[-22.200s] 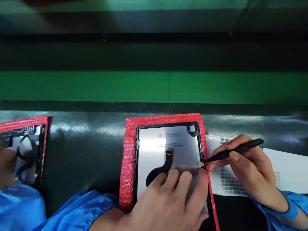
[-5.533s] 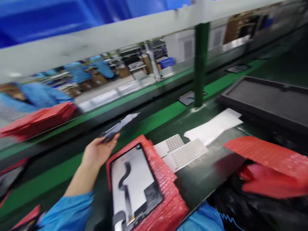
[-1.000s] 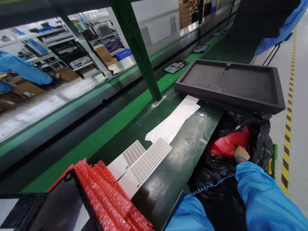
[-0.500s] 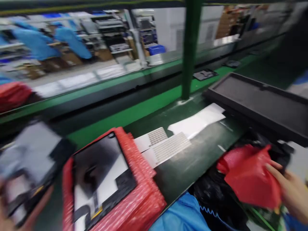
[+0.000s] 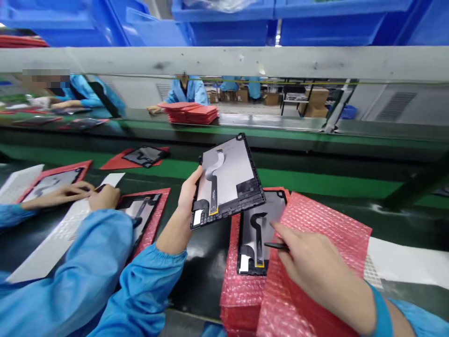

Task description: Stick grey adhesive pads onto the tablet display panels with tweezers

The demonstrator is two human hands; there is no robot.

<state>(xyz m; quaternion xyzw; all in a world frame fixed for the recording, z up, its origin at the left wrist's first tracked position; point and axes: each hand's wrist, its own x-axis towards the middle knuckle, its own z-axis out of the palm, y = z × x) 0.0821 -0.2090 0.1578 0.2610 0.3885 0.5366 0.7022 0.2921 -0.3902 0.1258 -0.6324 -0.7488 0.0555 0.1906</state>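
Observation:
My left hand (image 5: 187, 194) grips a tablet screen panel (image 5: 229, 173) by its left edge and holds it up, tilted. The panel's grey back, black frame and ribbon cable face me. Below it, a second screen panel (image 5: 250, 229) lies on a stack of red bubble-wrap bags (image 5: 238, 292). Fingers closed, my right hand (image 5: 312, 262) has a thin black tool (image 5: 276, 245) poking out between thumb and fingers; its exact kind is unclear. Beneath that hand spreads a red bubble-wrap bag (image 5: 326, 224), partly covering the stack. Whether my fingers also grip this bag is hidden.
At left, a co-worker's hands (image 5: 103, 196) work over a white label sheet (image 5: 49, 248) beside a screen panel (image 5: 140, 213). Another panel (image 5: 145, 154) lies on the green strip. White paper (image 5: 410, 260) lies right. Blue bins (image 5: 224, 30) sit overhead; two people are across the line.
The view has swung left. My right hand has moved from the red bag over the dark bin to the stack. The panel in my left hand is now raised centrally.

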